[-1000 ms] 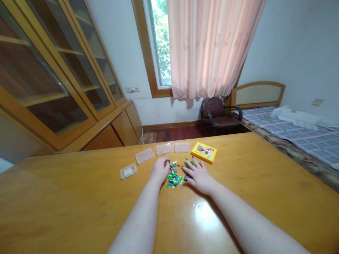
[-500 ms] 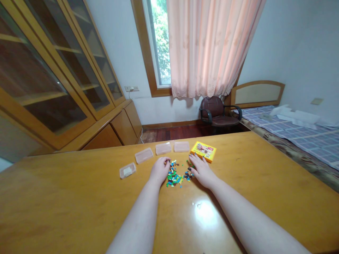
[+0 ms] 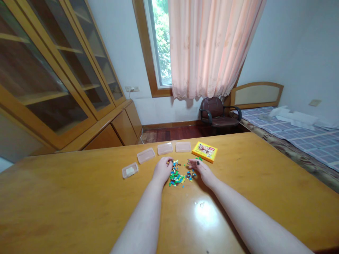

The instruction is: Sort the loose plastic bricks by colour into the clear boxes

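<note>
Lying between left hand and right hand: loose brick pile.

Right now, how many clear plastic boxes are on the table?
4. One clear box far left, a second and third beyond the left hand, the fourth beside the yellow box. None seems hidden.

Soft daylight enters through the window at upper centre, filtered by the curtain. Glare whitens the table at lower centre. Wide-angle distortion tilts the cabinet at left; the small coloured bricks at centre lack detail.
</note>
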Tool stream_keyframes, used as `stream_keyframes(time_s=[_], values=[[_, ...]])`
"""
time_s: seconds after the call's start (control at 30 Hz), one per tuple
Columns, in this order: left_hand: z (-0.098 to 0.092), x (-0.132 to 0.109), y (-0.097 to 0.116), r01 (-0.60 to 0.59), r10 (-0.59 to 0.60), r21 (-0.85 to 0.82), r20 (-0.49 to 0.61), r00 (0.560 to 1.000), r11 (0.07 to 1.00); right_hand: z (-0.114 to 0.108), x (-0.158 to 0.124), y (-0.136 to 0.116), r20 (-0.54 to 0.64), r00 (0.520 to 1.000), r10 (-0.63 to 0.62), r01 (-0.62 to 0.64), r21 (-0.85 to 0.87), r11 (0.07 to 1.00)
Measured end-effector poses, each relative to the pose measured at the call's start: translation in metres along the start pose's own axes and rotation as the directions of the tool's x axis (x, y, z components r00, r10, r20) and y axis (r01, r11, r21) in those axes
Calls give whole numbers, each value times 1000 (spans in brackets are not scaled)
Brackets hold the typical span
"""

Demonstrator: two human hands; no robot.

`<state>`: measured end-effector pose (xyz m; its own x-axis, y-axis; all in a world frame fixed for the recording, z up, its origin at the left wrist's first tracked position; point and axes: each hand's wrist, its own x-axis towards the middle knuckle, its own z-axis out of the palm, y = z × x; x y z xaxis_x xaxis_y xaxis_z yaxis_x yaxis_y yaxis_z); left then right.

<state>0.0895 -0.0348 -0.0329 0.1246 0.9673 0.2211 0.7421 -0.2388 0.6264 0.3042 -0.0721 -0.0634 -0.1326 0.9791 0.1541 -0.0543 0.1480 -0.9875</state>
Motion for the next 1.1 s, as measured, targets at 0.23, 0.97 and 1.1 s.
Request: stream_keyframes(time_s=[0.23,0.97,1.1], values=[[-1,1,-3,9,-9,-24,-16,1000,1000,1,7,-3,-109,994,-11,10,-4,1000],[7,5,-10,-1,-3,-108,-34,999,994,-13,29,1,-311,929,201,-46,442,896],[8,5,-10,5,-8,-106,-31,999,994,-21,13,-2,-399,888,227,-32,439,898]])
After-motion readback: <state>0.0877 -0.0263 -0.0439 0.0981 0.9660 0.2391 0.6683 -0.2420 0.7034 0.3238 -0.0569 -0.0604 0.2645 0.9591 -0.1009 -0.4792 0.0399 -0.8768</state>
